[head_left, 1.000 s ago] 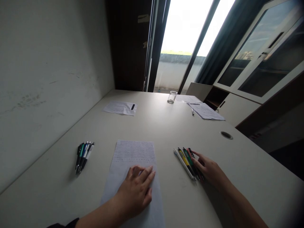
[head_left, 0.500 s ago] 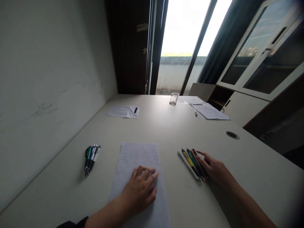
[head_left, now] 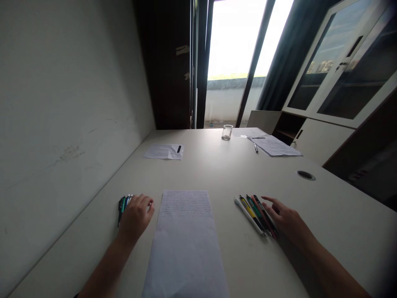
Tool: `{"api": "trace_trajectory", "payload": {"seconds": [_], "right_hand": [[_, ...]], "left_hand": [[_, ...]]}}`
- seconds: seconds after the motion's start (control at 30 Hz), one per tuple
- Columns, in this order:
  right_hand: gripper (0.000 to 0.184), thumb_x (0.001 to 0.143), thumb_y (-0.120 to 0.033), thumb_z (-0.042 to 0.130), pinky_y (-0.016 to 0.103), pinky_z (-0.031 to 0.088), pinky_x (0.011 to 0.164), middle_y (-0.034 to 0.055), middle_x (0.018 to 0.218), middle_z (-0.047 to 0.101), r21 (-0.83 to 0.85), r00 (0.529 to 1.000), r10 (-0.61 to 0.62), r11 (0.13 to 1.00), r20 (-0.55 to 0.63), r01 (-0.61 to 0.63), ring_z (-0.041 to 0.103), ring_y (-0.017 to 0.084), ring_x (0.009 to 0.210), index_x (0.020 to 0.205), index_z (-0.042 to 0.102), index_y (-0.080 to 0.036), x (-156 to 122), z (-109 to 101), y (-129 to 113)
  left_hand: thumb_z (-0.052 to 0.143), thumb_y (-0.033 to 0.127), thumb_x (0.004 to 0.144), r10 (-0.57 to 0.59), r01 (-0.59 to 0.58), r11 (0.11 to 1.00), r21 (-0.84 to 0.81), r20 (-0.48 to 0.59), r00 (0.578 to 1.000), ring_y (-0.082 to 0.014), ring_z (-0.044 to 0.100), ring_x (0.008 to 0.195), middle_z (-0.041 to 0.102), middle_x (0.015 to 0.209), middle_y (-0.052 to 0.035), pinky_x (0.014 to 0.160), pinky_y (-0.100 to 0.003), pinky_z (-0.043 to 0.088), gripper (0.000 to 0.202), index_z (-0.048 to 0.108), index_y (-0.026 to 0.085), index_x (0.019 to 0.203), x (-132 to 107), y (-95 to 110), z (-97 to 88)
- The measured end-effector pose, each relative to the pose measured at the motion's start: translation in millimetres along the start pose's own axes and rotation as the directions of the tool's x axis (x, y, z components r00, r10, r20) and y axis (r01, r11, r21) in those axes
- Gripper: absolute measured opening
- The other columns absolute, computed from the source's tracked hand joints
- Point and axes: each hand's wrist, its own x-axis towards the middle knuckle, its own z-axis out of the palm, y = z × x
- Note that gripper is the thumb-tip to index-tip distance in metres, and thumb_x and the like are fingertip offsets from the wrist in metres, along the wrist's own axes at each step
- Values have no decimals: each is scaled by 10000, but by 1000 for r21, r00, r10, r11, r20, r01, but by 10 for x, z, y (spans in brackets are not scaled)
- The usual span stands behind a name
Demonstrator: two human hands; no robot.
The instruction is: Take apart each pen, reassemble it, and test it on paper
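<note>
A long sheet of paper (head_left: pixel 186 244) with writing at its top lies in the middle of the desk. My left hand (head_left: pixel 138 213) is left of it, fingers loosely bent and holding nothing, partly covering a cluster of pens (head_left: pixel 123 205); whether it touches them I cannot tell. On the right, several pens lie side by side, among them a white pen (head_left: pixel 248 215), a yellow and black pen (head_left: pixel 249 209), a green pen (head_left: pixel 254 210) and a red pen (head_left: pixel 260 211). Beside their right edge rests my right hand (head_left: pixel 283 219), index finger stretched out, gripping nothing.
Toward the far end of the desk (head_left: pixel 204 169) are a glass jar (head_left: pixel 227 132), a stack of papers (head_left: pixel 276 145) with a single pen (head_left: pixel 256 147) beside it, and a smaller paper (head_left: pixel 164 152). A round cable hole (head_left: pixel 305 175) sits at right. The wall (head_left: pixel 71 124) borders the left side.
My left hand has left the paper and moved left to the pen cluster. My right hand stays by the right-hand pens, slightly drawn off them. The view has shifted a little.
</note>
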Motion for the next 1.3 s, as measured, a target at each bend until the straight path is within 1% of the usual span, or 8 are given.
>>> {"api": "trace_trajectory", "payload": {"seconds": [0.17, 0.33, 0.7, 0.83, 0.93, 1.03, 1.13, 1.3], "right_hand": [[621, 909, -627, 400, 274, 403, 531, 35, 655, 645, 6, 1000, -10, 1000, -24, 11, 602, 194, 531, 1281, 609, -177, 12, -1, -11], [587, 905, -595, 412, 281, 396, 520, 26, 600, 621, -2, 999, 23, 1000, -22, -23, 595, 207, 515, 1277, 610, -186, 15, 14, -8], [586, 901, -577, 421, 282, 398, 526, 23, 590, 623, 23, 1000, 0, 1000, -30, 1, 580, 195, 495, 1276, 613, -170, 4, 2, -38], [584, 910, -558, 411, 282, 387, 504, 23, 568, 613, 24, 1000, -2, 1000, -30, 3, 562, 191, 465, 1283, 608, -156, 0, -1, -38], [557, 914, -522, 413, 280, 394, 507, 35, 611, 639, 34, 999, -19, 999, -28, 20, 572, 188, 481, 1278, 610, -150, -3, -15, -59], [534, 916, -493, 416, 272, 414, 522, 35, 646, 651, 47, 999, -44, 998, -14, 45, 594, 185, 516, 1282, 606, -154, -5, -27, -84], [514, 919, -468, 418, 264, 430, 538, 28, 647, 650, 56, 997, -75, 996, -11, 75, 602, 178, 526, 1291, 600, -163, -8, -28, -90], [494, 925, -455, 424, 263, 420, 527, 21, 638, 647, 45, 995, -87, 995, -39, 88, 593, 174, 509, 1300, 590, -181, -13, -18, -69]], "left_hand": [[441, 372, 922, -192, 179, 946, 271, 21, 981, -268, 553, 839, 630, 847, -83, 841, -373, 406, 259, 585, 197, 796, -128, -600, -9], [473, 475, 872, -328, 274, 910, 310, 136, 935, -284, 584, 836, 645, 858, -89, 801, -365, 426, 304, 570, 208, 766, -210, -833, 91], [472, 472, 857, -378, 340, 921, 191, 219, 900, -283, 630, 844, 666, 832, -84, 769, -350, 450, 305, 545, 220, 702, -207, -823, 160], [444, 462, 880, -378, 359, 923, 140, 159, 912, -258, 641, 753, 661, 779, -74, 693, -324, 448, 315, 515, 221, 690, -169, -767, 114], [432, 487, 889, -395, 400, 915, -54, 80, 915, -247, 646, 724, 672, 768, -70, 685, -325, 458, 327, 526, 213, 735, -128, -685, 93], [493, 516, 858, -450, 435, 807, -399, 62, 891, -232, 664, 706, 681, 726, -36, 683, -319, 486, 367, 576, 188, 998, -96, -508, 100], [520, 479, 861, -428, 390, 579, -716, 140, 893, -186, 617, 572, 634, 615, 31, 586, -278, 487, 623, 389, 164, 1383, -96, -245, 133], [529, 371, 858, -355, 406, 283, -869, 299, 886, -102, 445, 416, 618, 596, 43, 444, -189, 385, 696, 285, 180, 1481, -157, 120, 161]]}}
